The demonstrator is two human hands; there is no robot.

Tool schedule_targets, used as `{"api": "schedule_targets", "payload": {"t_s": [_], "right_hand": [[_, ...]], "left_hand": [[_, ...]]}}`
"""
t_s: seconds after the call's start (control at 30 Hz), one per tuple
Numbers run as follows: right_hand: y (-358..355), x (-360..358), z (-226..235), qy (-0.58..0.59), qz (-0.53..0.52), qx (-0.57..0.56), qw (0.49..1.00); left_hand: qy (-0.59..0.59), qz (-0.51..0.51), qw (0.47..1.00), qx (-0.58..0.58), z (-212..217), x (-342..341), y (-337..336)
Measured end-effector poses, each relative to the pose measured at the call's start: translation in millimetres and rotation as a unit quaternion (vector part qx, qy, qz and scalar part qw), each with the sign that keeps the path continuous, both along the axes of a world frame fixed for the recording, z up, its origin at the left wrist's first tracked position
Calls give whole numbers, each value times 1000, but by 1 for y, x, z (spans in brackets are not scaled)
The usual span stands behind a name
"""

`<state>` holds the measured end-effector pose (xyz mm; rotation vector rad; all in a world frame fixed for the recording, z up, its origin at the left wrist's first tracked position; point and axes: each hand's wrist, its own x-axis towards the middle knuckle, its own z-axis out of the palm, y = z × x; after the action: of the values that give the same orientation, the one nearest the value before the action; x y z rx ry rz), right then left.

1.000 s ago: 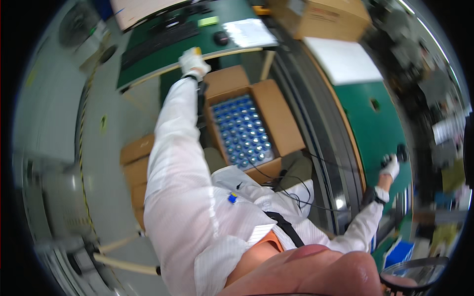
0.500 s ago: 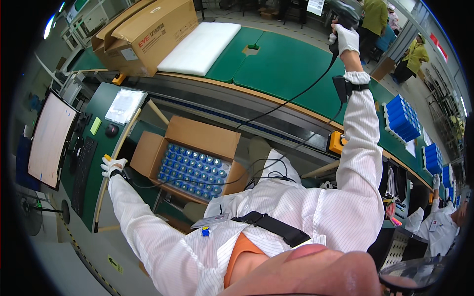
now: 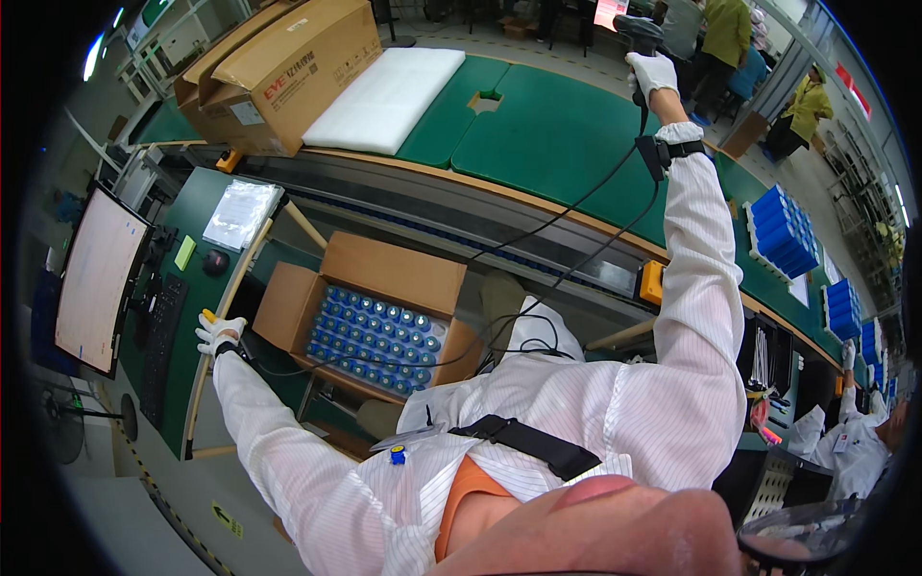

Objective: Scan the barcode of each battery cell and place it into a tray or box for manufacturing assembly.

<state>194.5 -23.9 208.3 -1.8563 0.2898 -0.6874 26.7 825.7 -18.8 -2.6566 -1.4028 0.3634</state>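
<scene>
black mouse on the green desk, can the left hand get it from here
Probably yes: the left hand rests at the edge of the green desk, and only bare desktop seems to lie between it and the black mouse, with nothing visible in the way.

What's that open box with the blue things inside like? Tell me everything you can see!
The box is brown and looks like cardboard, with flaps folded open. Inside, blue cylinders with shiny round tops stand in neat rows. It sits beside the green desk, in front of the person. A thin black cable crosses it; whether they touch is unclear. Neither the left hand nor the right hand touches it.
</scene>
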Motion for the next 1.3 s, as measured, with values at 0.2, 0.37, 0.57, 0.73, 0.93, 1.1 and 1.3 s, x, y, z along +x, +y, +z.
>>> {"api": "schedule_targets", "payload": {"t_s": [0.2, 0.37, 0.57, 0.73, 0.93, 1.1, 1.3], "right_hand": [[-5, 3, -3, 3, 18, 7, 1000], [-14, 9, -56, 9, 22, 5, 1000], [2, 5, -194, 137, 159, 207, 956], [22, -3, -232, 106, 120, 130, 979], [49, -28, -216, 80, 157, 115, 978], [55, -28, -216, 90, 99, 99, 986], [54, -30, -219, 91, 87, 85, 988]], "left_hand": [[-11, -7, 1000, -4, 7, -3, -6], [-190, -37, 981, 6, 19, -18, -3], [-210, 50, 977, 4, 17, -13, 2], [-262, 53, 963, -25, 21, 12, 9], [-396, 78, 914, -40, 21, 65, 8], [-355, 76, 932, 15, 18, 98, 5], [-326, 46, 943, 45, 7, 111, 4]]}}
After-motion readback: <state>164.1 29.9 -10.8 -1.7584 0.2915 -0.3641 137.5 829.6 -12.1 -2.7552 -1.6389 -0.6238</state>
